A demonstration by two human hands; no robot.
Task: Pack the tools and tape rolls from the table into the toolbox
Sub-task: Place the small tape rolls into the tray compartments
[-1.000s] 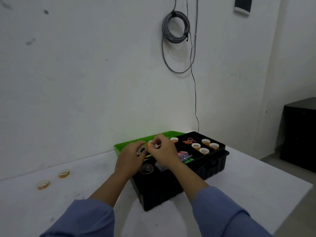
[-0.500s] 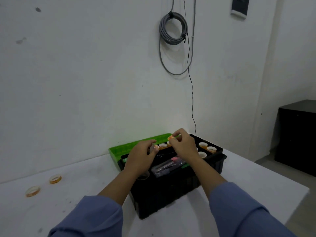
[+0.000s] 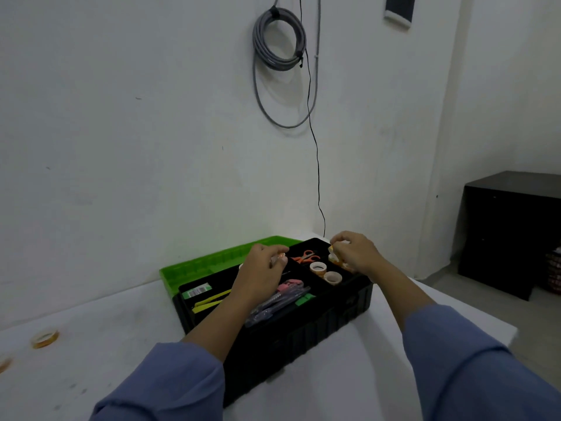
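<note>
The right hand (image 3: pixel 353 255), fingers curled, pinches a small tape roll (image 3: pixel 334 250), pale with an orange edge, over the far right compartment of an open toolbox (image 3: pixel 303 338). The left hand (image 3: pixel 264 267) hovers over the middle of the box with its fingers bent in. It nips a small object (image 3: pixel 281 256) that shows only as an orange-pink glint and is too hidden to identify.

Between the two hands lie orange-handled scissors (image 3: pixel 305 256) in a far compartment. Two more rolls (image 3: pixel 318 268), white-cored and amber-rimmed, stand side by side just below the right hand. In the long front tray a pink-handled cutter (image 3: pixel 290 290) rests against a clear plastic packet (image 3: pixel 273 308) with a green tag (image 3: pixel 305 299). To the left of them are yellow-green strips (image 3: pixel 212 302) and a barcode label (image 3: pixel 198 290).

The toolbox is black and ribbed. Its bright green lid (image 3: pixel 206 265) is thrown back flat behind it, and it sits at an angle on a white worktop (image 3: pixel 121 329).

Well apart to the left, a loose roll (image 3: pixel 45 338) of amber tape lies flat on the worktop. Another roll (image 3: pixel 4 364) is cut off by the frame edge. Blue sleeves (image 3: pixel 170 387) cover both forearms.

A coil of grey cable (image 3: pixel 279 41) hangs on the white wall above. A black cabinet (image 3: pixel 513 232) stands at the right.
</note>
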